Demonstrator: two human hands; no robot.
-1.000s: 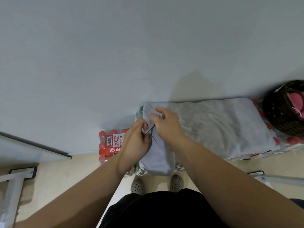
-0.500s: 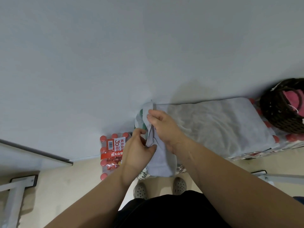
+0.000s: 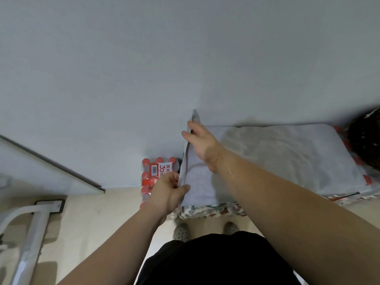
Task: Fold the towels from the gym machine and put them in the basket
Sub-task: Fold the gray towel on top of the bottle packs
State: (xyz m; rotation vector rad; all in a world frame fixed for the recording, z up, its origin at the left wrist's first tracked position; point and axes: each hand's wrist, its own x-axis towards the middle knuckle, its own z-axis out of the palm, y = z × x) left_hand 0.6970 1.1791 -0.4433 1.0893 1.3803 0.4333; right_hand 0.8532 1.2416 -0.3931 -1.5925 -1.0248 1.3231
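Clothing: a black garment (image 3: pixel 216 262) fills the bottom edge, directly under the camera
Shoes: two pale perforated shoes (image 3: pixel 181 232) stand side by side on the beige floor (image 3: pixel 92 219), toes towards the wall
Frame: a white metal frame (image 3: pixel 30 227) with a flat foot plate stands on the floor at the far left
Left hand: the left hand (image 3: pixel 167 192) has its grip closed on the near left corner of the grey towel, thumb on top and fingers curled under the edge
Wrapped packs: low packs in patterned wrap (image 3: pixel 207 210) sit on the floor against the wall and carry the towel; red caps show at their right end
Bottle pack: a pack of red-capped bottles (image 3: pixel 153 171) with a red-and-white label stands just left of the towel, partly behind the left hand
Grey towel: the grey towel (image 3: pixel 277 159) lies spread over the wrapped packs, its left end turned over onto itself as a narrow flap; it is outside the basket
Right hand: the right hand (image 3: pixel 202 145) has its grip pinched on the far left edge of the flap, lifting that corner off the surface towards the wall
Basket: a dark woven basket (image 3: pixel 367 140) sits at the right end of the packs, cut off by the picture's edge
Wall: a plain pale grey wall (image 3: pixel 185 58) fills the upper half
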